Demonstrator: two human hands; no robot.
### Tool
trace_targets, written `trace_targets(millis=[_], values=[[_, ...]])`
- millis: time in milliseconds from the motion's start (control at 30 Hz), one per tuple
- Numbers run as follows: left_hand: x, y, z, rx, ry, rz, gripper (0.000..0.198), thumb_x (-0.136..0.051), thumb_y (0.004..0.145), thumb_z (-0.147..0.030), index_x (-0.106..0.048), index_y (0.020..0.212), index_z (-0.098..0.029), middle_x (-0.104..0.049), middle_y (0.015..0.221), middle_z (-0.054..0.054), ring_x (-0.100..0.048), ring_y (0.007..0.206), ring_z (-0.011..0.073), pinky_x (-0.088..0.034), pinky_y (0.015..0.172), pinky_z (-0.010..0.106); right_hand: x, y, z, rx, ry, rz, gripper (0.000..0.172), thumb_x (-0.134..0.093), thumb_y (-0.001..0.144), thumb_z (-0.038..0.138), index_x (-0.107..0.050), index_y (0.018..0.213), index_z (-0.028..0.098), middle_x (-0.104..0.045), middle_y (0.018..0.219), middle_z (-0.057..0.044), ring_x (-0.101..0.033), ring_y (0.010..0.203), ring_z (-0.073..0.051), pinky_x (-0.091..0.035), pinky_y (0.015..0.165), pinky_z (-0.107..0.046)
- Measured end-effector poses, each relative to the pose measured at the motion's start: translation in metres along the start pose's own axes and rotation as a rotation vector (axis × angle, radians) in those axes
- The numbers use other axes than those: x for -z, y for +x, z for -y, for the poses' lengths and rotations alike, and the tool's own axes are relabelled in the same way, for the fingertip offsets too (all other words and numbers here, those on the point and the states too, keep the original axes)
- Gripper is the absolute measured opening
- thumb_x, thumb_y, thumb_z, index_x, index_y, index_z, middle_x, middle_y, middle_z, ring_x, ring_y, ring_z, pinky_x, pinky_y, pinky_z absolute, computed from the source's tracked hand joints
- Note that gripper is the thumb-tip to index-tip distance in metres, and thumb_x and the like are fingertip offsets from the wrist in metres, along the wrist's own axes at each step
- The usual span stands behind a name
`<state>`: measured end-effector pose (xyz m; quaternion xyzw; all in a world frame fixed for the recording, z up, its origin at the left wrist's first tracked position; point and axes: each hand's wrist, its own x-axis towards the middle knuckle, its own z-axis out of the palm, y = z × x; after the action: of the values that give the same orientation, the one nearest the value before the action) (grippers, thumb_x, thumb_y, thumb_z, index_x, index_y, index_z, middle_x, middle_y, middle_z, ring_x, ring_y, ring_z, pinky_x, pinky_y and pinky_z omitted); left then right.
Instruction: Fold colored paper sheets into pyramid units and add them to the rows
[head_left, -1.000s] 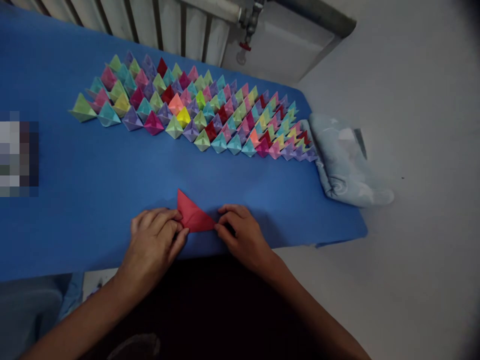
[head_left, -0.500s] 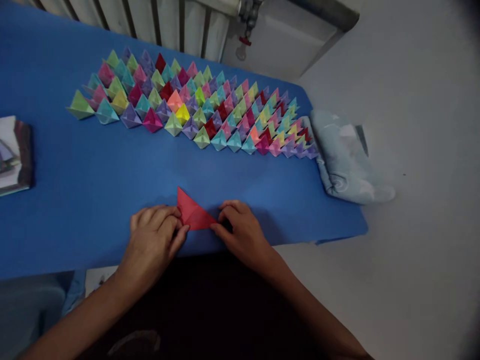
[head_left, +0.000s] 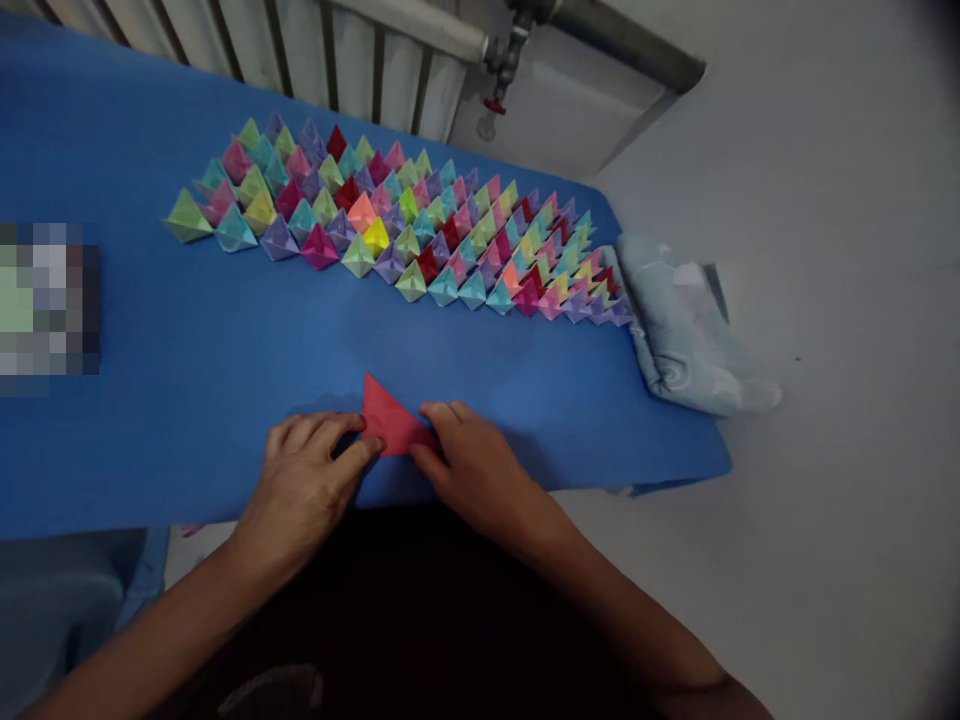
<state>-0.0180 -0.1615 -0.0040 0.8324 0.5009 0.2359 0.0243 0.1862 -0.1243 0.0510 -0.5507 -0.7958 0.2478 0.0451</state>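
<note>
A red sheet of paper [head_left: 388,420], folded into a triangle, lies at the front edge of the blue-covered table [head_left: 247,340]. My left hand [head_left: 307,465] pinches its left side, the thumb pressing on the lower left part. On the other side, my right hand [head_left: 469,455] grips the right corner between thumb and fingers, and that corner is partly hidden. Beyond both hands stand rows of folded paper boats [head_left: 375,237] in many colours.
A folded pale blue cloth [head_left: 675,330] lies at the table's right end against the wall. Behind the table are a white radiator [head_left: 352,70] and a pipe with a red-handled valve [head_left: 495,105]. A pixelated object [head_left: 49,310] sits at the left.
My right hand has moved slightly left and its fingers have closed further over the paper's right corner. My left thumb now reaches further onto the paper. The camera view has shifted a little.
</note>
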Motion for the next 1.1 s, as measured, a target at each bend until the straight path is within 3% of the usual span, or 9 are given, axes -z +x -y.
trace_targets(millis=[167, 333, 467, 567, 667, 767, 967, 1100], values=[[-0.002, -0.002, -0.003, 0.099, -0.075, -0.038, 0.025, -0.048, 0.098, -0.026, -0.071, 0.106, -0.024, -0.071, 0.108, 0.010, -0.062, 0.099, 0.0276, -0.043, 0.085, 0.044, 0.003, 0.009, 0.002, -0.023, 0.118, 0.045, 0.020, -0.058, 0.085, 0.018, -0.062, 0.105, 0.017, -0.068, 0.087, -0.006, -0.061, 0.075, -0.018, -0.042, 0.066, -0.030], [0.000, -0.003, -0.001, 0.217, -0.238, -0.078, 0.024, -0.051, 0.096, -0.033, -0.071, 0.105, -0.023, -0.072, 0.107, 0.010, -0.064, 0.099, 0.0268, -0.045, 0.088, 0.044, -0.002, 0.011, -0.007, -0.072, 0.488, 0.108, 0.017, -0.063, 0.081, 0.018, -0.066, 0.098, 0.020, -0.061, 0.067, 0.004, -0.052, 0.060, -0.011, -0.036, 0.056, -0.024], [0.010, 0.005, 0.000, 0.556, -0.626, -0.082, 0.037, -0.061, 0.087, -0.045, -0.065, 0.117, -0.023, -0.071, 0.110, 0.008, -0.066, 0.100, 0.0244, -0.050, 0.090, 0.041, -0.003, 0.007, -0.006, -0.156, 0.858, 0.076, 0.007, -0.066, 0.080, 0.022, -0.064, 0.087, 0.021, -0.065, 0.074, 0.004, -0.056, 0.064, -0.010, -0.040, 0.061, -0.023], [0.017, 0.016, -0.002, 0.803, -1.018, -0.018, 0.050, -0.072, 0.077, -0.050, -0.065, 0.118, -0.022, -0.074, 0.101, 0.006, -0.069, 0.087, 0.0211, -0.055, 0.077, 0.034, 0.002, 0.002, -0.001, -0.134, 1.000, 0.023, 0.013, -0.069, 0.079, 0.027, -0.064, 0.090, 0.022, -0.067, 0.079, 0.004, -0.060, 0.070, -0.011, -0.044, 0.067, -0.024], [0.021, 0.026, -0.006, 0.982, -1.286, 0.012, 0.048, -0.082, 0.067, -0.049, -0.071, 0.102, -0.018, -0.074, 0.079, 0.004, -0.067, 0.068, 0.0163, -0.052, 0.060, 0.026, 0.006, 0.000, 0.003, -0.098, 1.010, -0.023, 0.015, -0.070, 0.079, 0.030, -0.065, 0.091, 0.022, -0.067, 0.078, 0.003, -0.059, 0.069, -0.011, -0.045, 0.066, -0.024], [0.022, 0.028, -0.011, 1.099, -1.415, -0.059, 0.043, -0.089, 0.057, -0.046, -0.073, 0.086, -0.017, -0.072, 0.069, 0.001, -0.064, 0.061, 0.0131, -0.049, 0.056, 0.022, 0.005, -0.001, 0.007, -0.102, 0.996, -0.068, 0.015, -0.070, 0.078, 0.030, -0.064, 0.089, 0.022, -0.064, 0.073, 0.004, -0.055, 0.064, -0.010, -0.043, 0.061, -0.022], [0.025, 0.026, -0.017, 1.154, -1.504, -0.175, 0.041, -0.092, 0.050, -0.044, -0.072, 0.073, -0.016, -0.071, 0.063, 0.001, -0.065, 0.060, 0.0132, -0.051, 0.058, 0.022, 0.000, -0.005, 0.016, -0.047, 0.959, -0.106, 0.015, -0.068, 0.078, 0.030, -0.063, 0.089, 0.022, -0.059, 0.070, 0.005, -0.050, 0.061, -0.009, -0.040, 0.056, -0.021], [0.031, 0.024, -0.017, 1.142, -1.571, -0.128, 0.040, -0.093, 0.048, -0.044, -0.070, 0.066, -0.016, -0.069, 0.057, 0.001, -0.061, 0.054, 0.0119, -0.050, 0.056, 0.021, 0.010, -0.007, 0.017, 0.008, 0.906, -0.244, 0.021, -0.067, 0.078, 0.038, -0.063, 0.091, 0.022, -0.058, 0.073, 0.004, -0.050, 0.062, -0.010, -0.043, 0.060, -0.022]])
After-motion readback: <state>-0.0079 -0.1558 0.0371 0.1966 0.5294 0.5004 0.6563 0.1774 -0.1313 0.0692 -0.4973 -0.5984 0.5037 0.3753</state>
